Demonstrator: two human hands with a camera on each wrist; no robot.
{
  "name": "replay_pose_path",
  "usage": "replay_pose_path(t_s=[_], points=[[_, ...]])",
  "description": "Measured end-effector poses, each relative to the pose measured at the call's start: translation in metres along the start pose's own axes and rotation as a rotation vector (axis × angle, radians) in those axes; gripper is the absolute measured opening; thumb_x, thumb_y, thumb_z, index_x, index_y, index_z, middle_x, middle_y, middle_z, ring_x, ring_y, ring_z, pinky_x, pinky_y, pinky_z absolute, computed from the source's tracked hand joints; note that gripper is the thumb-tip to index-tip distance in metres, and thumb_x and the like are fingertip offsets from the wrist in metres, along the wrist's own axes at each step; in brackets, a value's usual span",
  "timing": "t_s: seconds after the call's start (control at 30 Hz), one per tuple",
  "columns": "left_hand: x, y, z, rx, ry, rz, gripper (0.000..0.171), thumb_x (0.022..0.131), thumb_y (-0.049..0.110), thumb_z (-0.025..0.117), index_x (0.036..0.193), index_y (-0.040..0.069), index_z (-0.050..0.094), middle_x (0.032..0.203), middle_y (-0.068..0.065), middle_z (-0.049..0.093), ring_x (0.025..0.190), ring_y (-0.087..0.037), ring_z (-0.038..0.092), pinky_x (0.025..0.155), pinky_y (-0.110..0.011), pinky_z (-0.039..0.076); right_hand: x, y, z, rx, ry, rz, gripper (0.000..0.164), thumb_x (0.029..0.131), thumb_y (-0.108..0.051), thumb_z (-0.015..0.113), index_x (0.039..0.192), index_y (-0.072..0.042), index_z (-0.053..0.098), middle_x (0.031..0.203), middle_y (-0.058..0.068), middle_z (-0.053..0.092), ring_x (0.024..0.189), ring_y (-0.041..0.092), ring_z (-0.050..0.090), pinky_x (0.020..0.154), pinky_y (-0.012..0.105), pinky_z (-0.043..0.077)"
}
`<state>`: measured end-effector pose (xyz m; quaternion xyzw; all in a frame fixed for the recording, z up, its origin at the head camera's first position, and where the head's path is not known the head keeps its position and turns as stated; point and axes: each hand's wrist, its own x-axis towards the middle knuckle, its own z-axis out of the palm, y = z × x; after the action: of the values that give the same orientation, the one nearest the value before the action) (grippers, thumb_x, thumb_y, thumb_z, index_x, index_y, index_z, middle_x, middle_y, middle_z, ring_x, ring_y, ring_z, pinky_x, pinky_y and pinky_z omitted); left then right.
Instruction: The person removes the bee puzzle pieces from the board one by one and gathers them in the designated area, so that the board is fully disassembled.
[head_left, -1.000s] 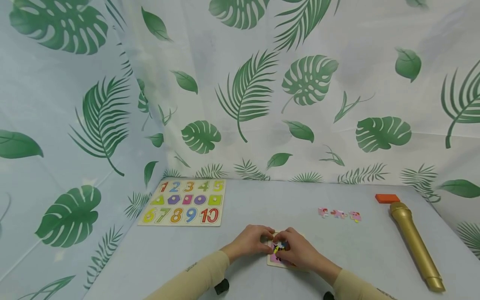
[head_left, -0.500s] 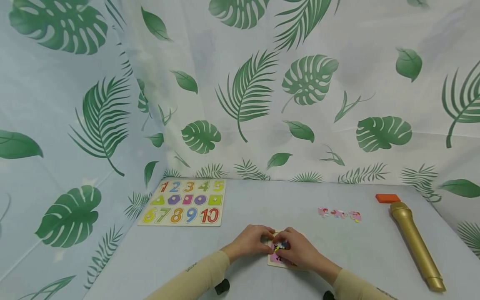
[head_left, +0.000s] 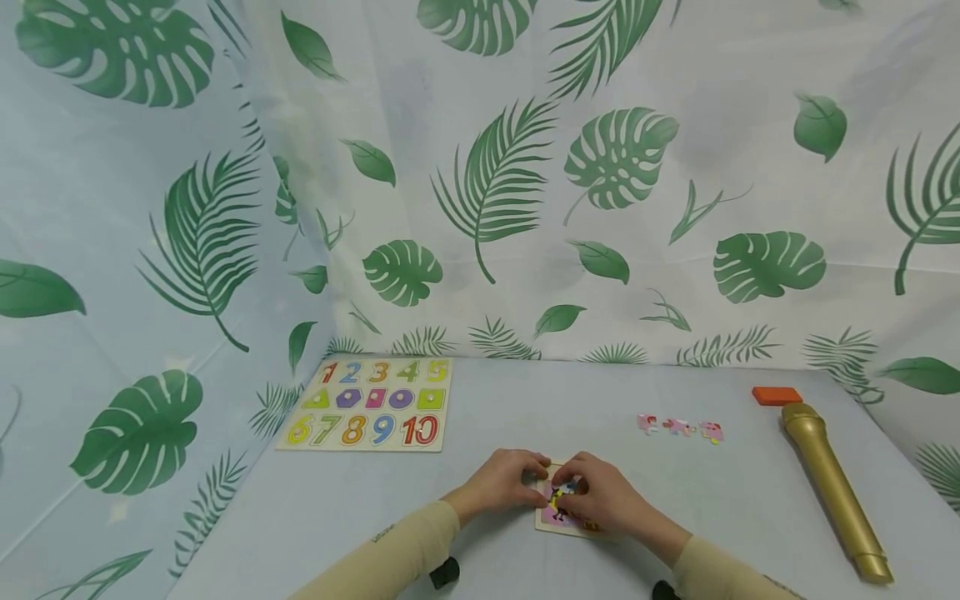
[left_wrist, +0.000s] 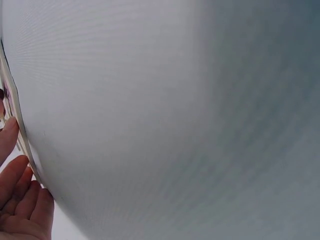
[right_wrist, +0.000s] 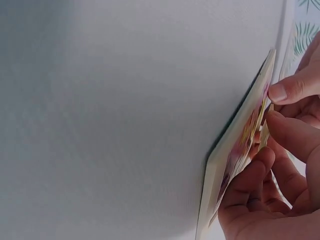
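Note:
A small jigsaw puzzle board [head_left: 550,522] with a pink and yellow picture lies flat near the front of the table. At its left side my left hand [head_left: 502,482] holds the edge, thumb on the near part and fingers at the far part. My right hand [head_left: 609,500] is over the board and hides much of its right half. Between its thumb and fingers it pinches a puzzle piece [right_wrist: 264,136], seen edge-on in the right wrist view just above the board. The left wrist view catches only the fingers [left_wrist: 31,207] at the board's edge.
Several loose pink puzzle pieces [head_left: 678,427] lie beyond the right hand. A wooden number board [head_left: 365,408] lies at the back left. To the right are an orange block [head_left: 776,396] and a gold microphone [head_left: 836,492]. A leaf-patterned cloth [head_left: 517,208] hangs behind.
My right hand has shifted slightly to the right over the board, showing more of the yellow picture. My left hand stays at the board's left edge.

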<state>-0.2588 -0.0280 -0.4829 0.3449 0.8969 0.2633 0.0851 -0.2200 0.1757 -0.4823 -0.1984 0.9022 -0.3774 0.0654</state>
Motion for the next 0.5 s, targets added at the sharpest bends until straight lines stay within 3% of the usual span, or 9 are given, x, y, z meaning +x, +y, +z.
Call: replay_pose_path(t_s=[0.17, 0.5], points=[[0.000, 0.000, -0.001, -0.001, -0.009, -0.003, 0.035, 0.079, 0.025, 0.083, 0.108, 0.009, 0.074, 0.125, 0.003, 0.065, 0.120, -0.009, 0.057, 0.102, -0.023, 0.043, 0.000, 0.001, -0.005, -0.010, 0.020, 0.022, 0.017, 0.081, -0.017, 0.080, 0.094, -0.014, 0.070, 0.096, -0.001, 0.059, 0.076, 0.010, 0.054, 0.065, 0.023, 0.048], [0.000, 0.001, 0.000, -0.037, -0.028, -0.030, 0.035, 0.080, 0.024, 0.082, 0.110, 0.008, 0.073, 0.128, 0.001, 0.064, 0.123, -0.011, 0.055, 0.103, -0.025, 0.043, -0.004, 0.005, -0.016, 0.004, 0.058, 0.160, 0.017, 0.081, -0.016, 0.079, 0.095, -0.016, 0.071, 0.098, -0.001, 0.058, 0.080, 0.013, 0.052, 0.067, 0.025, 0.047]])
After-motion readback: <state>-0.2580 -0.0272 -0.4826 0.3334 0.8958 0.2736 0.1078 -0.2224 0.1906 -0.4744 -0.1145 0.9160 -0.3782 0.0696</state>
